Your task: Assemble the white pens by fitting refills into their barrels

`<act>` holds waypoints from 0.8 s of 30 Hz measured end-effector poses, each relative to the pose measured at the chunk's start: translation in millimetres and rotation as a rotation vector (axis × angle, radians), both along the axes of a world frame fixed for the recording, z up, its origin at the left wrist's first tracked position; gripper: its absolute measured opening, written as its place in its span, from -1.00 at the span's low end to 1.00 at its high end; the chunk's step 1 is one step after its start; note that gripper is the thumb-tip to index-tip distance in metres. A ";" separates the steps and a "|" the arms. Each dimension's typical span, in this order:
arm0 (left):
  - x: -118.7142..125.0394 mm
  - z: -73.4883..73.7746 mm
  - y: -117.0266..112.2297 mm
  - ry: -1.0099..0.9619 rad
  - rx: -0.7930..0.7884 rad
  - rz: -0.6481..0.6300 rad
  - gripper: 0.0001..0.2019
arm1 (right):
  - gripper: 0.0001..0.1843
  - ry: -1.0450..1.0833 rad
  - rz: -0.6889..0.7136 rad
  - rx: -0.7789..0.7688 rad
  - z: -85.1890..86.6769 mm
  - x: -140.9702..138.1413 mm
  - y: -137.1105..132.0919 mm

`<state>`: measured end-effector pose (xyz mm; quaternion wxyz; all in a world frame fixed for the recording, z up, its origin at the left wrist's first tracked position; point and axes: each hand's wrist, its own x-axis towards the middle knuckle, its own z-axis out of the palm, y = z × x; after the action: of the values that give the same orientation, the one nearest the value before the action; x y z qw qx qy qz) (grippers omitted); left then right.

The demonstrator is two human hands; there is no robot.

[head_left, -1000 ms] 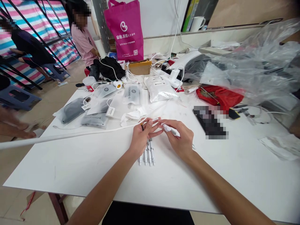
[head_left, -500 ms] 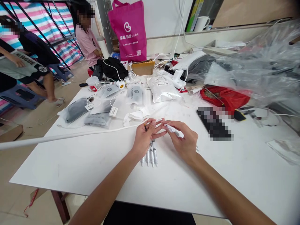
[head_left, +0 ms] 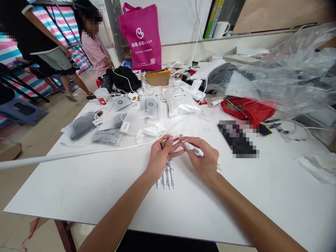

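My left hand [head_left: 159, 157] is closed, thumb and fingers pinching a slim white pen part [head_left: 176, 137]. A small dark piece [head_left: 161, 145] shows by its index finger; what it belongs to I cannot make out. In my closed right hand [head_left: 203, 154] is a white pen [head_left: 193, 148] with a patterned barrel, tilted down to the right. The fingertips of both hands nearly meet above the table. Just below them, several white pens [head_left: 168, 178] lie side by side on the white tabletop [head_left: 105, 196], their upper ends hidden by my left hand.
Grey packaged pouches [head_left: 84, 126] and a white plastic parcel [head_left: 180, 101] lie behind my hands. A white cable [head_left: 78, 154] crosses the left side. To the right are a dark phone-like slab [head_left: 237, 140] and a red bag [head_left: 252, 108]. People sit and walk at far left.
My hands keep nearly the same hold on the pen and the pen part. The view has shifted slightly. At far left, a person in dark clothes now stands upright.
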<state>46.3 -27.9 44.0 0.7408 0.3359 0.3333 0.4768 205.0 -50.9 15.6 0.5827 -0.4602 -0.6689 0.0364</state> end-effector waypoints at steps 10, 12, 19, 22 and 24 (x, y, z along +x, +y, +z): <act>0.4 -0.1 -0.5 0.001 -0.009 0.000 -0.61 | -0.67 0.018 0.019 -0.003 -0.4 1.1 0.2; 0.5 -0.2 -0.4 0.003 -0.003 0.005 -0.60 | -0.68 0.020 0.022 -0.008 -0.7 1.2 0.0; -0.6 -2.8 1.2 0.036 0.033 0.002 -0.62 | -0.87 0.177 -0.015 -0.112 8.2 -4.4 -1.3; -1.5 -2.2 1.8 0.070 0.080 -0.001 -0.64 | -0.83 0.412 0.003 -0.224 15.6 -4.2 2.5; -1.7 -1.3 1.6 0.095 0.099 -0.009 -0.64 | -0.77 0.530 0.063 -0.269 18.1 -2.1 6.4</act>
<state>44.6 -26.3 42.8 0.7088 0.3960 0.3424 0.4729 202.9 -44.4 33.7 0.6695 -0.4867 -0.4965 0.2615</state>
